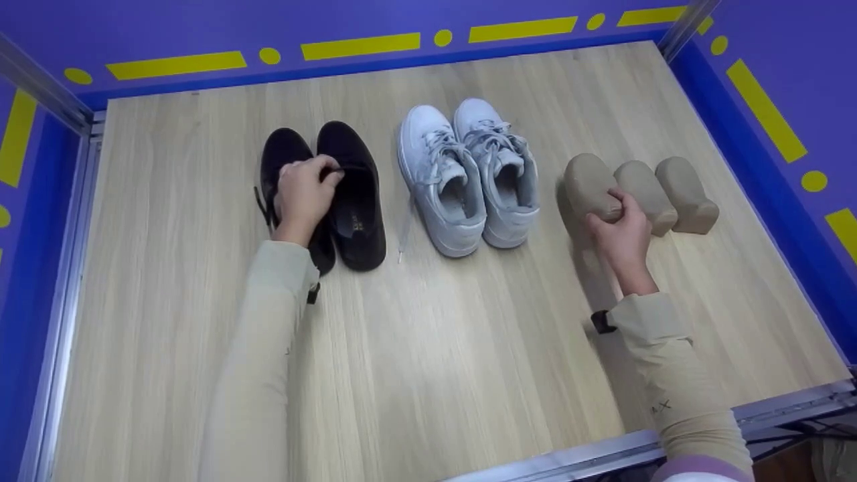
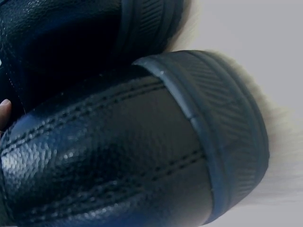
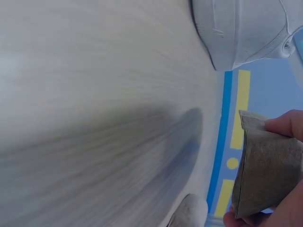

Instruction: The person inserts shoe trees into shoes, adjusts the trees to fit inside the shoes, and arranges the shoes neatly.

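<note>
On the left of the board stand two black shoes [image 1: 361, 231], toes away from me. My left hand [image 1: 304, 194] is over the left black shoe [image 1: 284, 144], its thumb and forefinger pinching the upper edge of the right one's opening; the other fingertips are hidden. Stitched black leather and a ribbed sole [image 2: 227, 123] fill the left wrist view. At the right, my right hand [image 1: 624, 234] holds a beige moulded shoe insert [image 1: 589, 181] by its near end, thumb on one side and fingers on the other. It is raised over the board, its shadow below.
Two white lace-up sneakers [image 1: 445, 201] stand mid-board, one lace [image 1: 405, 231] trailing on the wood. Two more beige inserts [image 1: 643, 191] lie beside the held one. Blue walls with yellow marks [image 1: 361, 45] enclose the back and sides; a metal rail [image 1: 569, 462] runs along the front.
</note>
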A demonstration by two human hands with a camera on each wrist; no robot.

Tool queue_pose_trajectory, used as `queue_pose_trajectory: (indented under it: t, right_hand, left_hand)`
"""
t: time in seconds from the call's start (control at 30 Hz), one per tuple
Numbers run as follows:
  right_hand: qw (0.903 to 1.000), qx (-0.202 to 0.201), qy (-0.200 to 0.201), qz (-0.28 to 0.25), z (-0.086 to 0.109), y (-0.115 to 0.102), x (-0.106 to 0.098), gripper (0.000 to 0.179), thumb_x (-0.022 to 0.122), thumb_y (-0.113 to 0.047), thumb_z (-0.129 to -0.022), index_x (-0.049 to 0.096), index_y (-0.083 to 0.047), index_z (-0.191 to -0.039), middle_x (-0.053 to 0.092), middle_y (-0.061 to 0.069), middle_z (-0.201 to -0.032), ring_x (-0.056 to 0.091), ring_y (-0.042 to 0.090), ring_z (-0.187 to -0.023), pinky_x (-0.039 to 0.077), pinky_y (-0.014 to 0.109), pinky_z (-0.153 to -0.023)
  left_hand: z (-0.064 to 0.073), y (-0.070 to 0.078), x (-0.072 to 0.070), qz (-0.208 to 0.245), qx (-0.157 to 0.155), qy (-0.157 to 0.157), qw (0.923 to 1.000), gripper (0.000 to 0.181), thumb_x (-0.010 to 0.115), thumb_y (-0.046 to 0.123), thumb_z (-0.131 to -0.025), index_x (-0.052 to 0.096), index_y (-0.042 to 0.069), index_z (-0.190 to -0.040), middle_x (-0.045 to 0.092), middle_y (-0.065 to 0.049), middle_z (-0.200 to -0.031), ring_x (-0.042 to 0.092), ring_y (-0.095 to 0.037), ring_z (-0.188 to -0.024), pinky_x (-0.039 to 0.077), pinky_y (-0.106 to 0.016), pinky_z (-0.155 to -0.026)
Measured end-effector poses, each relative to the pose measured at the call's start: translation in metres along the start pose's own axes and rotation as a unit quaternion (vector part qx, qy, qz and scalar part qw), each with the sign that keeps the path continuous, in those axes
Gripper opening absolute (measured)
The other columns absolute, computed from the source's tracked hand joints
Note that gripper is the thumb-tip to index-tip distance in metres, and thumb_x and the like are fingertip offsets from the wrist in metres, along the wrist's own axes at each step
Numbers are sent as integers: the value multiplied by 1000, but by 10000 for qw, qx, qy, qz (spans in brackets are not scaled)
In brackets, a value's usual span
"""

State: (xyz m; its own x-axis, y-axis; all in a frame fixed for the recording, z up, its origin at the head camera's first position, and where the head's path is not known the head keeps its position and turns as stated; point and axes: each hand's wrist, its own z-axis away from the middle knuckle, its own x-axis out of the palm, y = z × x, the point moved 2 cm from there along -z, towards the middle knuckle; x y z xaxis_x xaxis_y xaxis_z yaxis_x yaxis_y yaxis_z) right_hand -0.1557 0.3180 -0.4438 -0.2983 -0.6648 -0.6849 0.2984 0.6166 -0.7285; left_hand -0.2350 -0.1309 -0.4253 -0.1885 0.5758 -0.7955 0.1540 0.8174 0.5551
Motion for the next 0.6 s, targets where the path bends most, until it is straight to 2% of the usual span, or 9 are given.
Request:
queue_pose_trajectory:
  t: [0.33, 0.6]
  right_hand:
    - [9989, -268, 360, 167, 2, -17, -7, 48, 61, -15, -73, 52, -11, -120, 58, 12, -116, 52, 23, -102, 38, 36, -86]
    - [9986, -436, 267, 138, 2, -35, -13, 47, 61, -19, -74, 52, -15, -120, 59, 9, -116, 52, 18, -97, 37, 25, -75]
  left_hand:
    - [1, -1, 1, -21, 34, 31, 10000, 16, 61, 22, -81, 65, 8, -90, 68, -7, -92, 58, -30, -85, 34, -38, -91]
    - [0, -1, 0, -88, -81, -9, 9999, 17, 61, 24, -81, 65, 10, -90, 68, -7, -92, 59, -30, -88, 34, -37, -92]
